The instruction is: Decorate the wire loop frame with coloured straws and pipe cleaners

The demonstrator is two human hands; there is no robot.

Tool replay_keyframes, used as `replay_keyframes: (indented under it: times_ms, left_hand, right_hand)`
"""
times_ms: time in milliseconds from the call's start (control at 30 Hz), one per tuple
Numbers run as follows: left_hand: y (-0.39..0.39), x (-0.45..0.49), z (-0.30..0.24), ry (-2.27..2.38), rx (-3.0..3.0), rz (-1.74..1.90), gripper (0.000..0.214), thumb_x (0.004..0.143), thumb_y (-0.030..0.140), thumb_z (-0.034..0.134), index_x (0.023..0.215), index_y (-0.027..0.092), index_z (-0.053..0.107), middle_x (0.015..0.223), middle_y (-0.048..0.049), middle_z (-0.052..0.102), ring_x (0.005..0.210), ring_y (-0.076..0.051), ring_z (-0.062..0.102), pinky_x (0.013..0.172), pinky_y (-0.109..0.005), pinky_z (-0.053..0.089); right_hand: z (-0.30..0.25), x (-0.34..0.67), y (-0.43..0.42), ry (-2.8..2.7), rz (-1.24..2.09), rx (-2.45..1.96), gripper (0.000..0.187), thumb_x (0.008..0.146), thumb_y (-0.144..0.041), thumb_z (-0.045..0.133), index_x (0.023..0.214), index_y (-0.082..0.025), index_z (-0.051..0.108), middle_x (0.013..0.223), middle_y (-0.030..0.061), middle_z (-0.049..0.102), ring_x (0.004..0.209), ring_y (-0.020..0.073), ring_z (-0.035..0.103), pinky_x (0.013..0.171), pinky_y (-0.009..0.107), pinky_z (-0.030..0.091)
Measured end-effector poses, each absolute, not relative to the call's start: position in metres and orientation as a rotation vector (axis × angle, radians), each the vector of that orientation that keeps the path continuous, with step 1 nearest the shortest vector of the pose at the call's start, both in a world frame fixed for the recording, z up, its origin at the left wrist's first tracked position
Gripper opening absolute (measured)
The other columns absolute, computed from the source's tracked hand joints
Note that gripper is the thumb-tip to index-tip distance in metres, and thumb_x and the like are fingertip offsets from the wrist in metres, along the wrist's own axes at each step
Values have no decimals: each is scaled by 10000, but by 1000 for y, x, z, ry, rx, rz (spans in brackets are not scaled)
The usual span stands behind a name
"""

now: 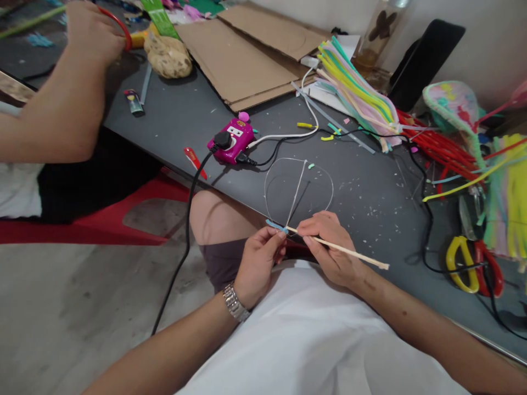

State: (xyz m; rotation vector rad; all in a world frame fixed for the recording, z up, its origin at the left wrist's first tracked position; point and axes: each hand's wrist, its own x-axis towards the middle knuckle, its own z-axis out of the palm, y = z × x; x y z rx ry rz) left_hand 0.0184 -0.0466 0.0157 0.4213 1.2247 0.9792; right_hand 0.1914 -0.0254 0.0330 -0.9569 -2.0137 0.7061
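Close to my body, my left hand (263,258) pinches a short light-blue strip (275,225) where it meets a thin wire frame (297,189). The frame is rounded, with a straight piece down its middle, and stands over the table edge. My right hand (327,247) is closed around a slim pale stick (349,252); one end of the stick reaches the blue strip and the other points right. Whether the strip is wrapped around the stick is too small to tell.
A magenta power adapter (236,144) with black cables lies ahead. Cardboard sheets (247,60) are behind it. Bundled coloured strips (358,88), red sticks (440,145) and yellow-red scissors (463,266) lie right. Another person's hand (88,35) holds a red-handled thing at upper left.
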Motion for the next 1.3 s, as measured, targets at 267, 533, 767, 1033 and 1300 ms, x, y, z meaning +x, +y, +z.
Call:
replay_keyframes:
  times_ms: [267,533,767,1033,1300]
  left_hand:
    - [-47,18,16,1236,403,970,353,679,423,849,745,163,619,607,34,578,526,-72,461,502,-198,357]
    - [-48,19,16,1232,414,971,339,698,420,835,738,164,616,613,28,584,523,-70,459,497,-197,348]
    - [-46,20,15,1241,417,972,333,686,413,830,732,163,615,602,37,569,525,-69,460,503,-195,355]
    - [-46,18,17,1235,448,974,297,711,394,807,727,166,618,601,40,558,532,-71,448,513,-198,350]
    - [-45,18,19,1247,448,960,287,702,382,808,728,164,624,606,38,561,536,-73,453,517,-204,354]
  right_hand:
    - [31,193,-28,-1924,708,-966,174,978,-111,503,1015,-226,629,959,30,731,896,163,659,993,428,437]
    - [32,193,-29,-1996,670,-946,171,968,-100,501,1009,-224,612,960,30,727,872,157,661,1030,453,412]
    - [30,193,-27,-2047,671,-935,171,980,-120,489,1026,-224,616,986,38,735,876,157,668,1030,451,396]
    - [31,192,-26,-2046,680,-941,160,986,-127,490,1012,-224,614,966,30,734,861,152,660,1019,441,402]
    - [31,192,-26,-2026,695,-938,166,988,-121,491,1013,-225,618,969,30,733,867,153,663,1016,445,412]
